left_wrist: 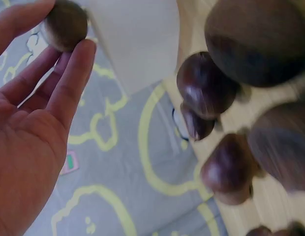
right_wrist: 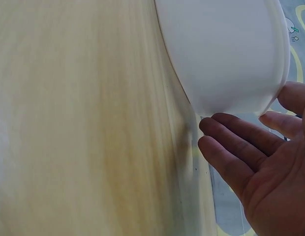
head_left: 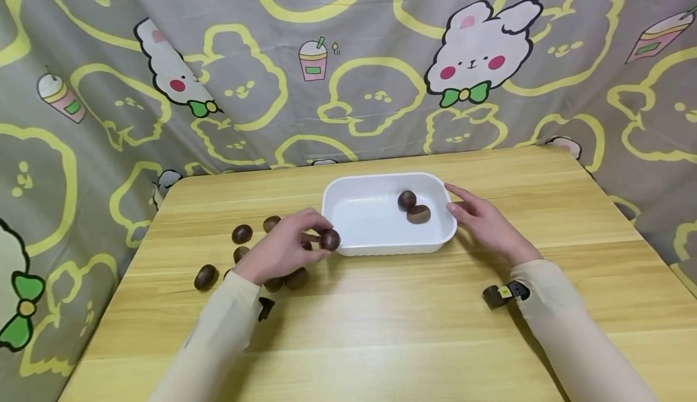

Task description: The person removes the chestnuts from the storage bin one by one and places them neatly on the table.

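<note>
My left hand (head_left: pixel 288 241) pinches a brown chestnut (head_left: pixel 330 240) between thumb and fingertips, at the near left corner of a white plastic tray (head_left: pixel 359 249). In the left wrist view that chestnut (left_wrist: pixel 67 25) sits at the fingertips, palm uncovered. Inside the tray, toward its right end, lie two chestnuts (head_left: pixel 418 214). My right hand (head_left: pixel 481 220) is at the tray's right end, its extended fingers against the outer wall and rim. The right wrist view shows those fingers (right_wrist: pixel 231 142) fairly straight beside the tray's end wall (right_wrist: pixel 231 64).
Several loose chestnuts (head_left: pixel 206 277) lie on the wooden table (head_left: pixel 381 329) around and below the left hand, some partly hidden by it. A grey curtain with cartoon animals (head_left: pixel 370 32) hangs behind the table. Straps with small dark devices (head_left: pixel 503 294) sit at the wrists.
</note>
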`<action>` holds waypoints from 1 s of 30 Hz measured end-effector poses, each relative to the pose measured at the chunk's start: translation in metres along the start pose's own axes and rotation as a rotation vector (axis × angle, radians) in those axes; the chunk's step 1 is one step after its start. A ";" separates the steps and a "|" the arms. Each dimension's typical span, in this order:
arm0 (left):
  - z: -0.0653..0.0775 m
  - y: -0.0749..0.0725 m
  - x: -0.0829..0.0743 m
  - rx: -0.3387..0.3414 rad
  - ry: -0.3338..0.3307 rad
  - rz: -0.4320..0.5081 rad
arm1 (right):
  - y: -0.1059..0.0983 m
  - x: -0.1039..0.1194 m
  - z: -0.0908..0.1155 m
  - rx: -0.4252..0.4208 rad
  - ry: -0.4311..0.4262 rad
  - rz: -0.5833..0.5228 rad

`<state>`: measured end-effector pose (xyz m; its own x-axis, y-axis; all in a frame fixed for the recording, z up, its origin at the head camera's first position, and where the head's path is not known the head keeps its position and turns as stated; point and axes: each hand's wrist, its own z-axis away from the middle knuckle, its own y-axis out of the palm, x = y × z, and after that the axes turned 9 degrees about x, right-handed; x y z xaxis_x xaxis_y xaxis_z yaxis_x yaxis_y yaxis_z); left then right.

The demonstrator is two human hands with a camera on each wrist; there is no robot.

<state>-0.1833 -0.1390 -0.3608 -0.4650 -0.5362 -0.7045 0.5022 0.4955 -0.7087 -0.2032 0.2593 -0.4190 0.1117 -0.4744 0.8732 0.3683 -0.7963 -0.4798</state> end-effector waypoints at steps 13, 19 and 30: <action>0.073 0.007 0.010 -0.015 -0.109 -0.024 | 0.000 -0.003 -0.001 -0.005 0.005 0.013; 0.095 0.010 0.021 -0.009 -0.147 -0.059 | 0.001 -0.001 -0.002 -0.001 0.003 0.014; 0.105 0.014 0.025 0.071 -0.146 -0.072 | 0.000 -0.002 -0.002 -0.016 -0.029 -0.001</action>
<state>-0.1114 -0.2177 -0.3842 -0.3935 -0.6647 -0.6350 0.5241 0.4053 -0.7491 -0.2053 0.2600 -0.4209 0.1381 -0.4628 0.8756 0.3539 -0.8027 -0.4800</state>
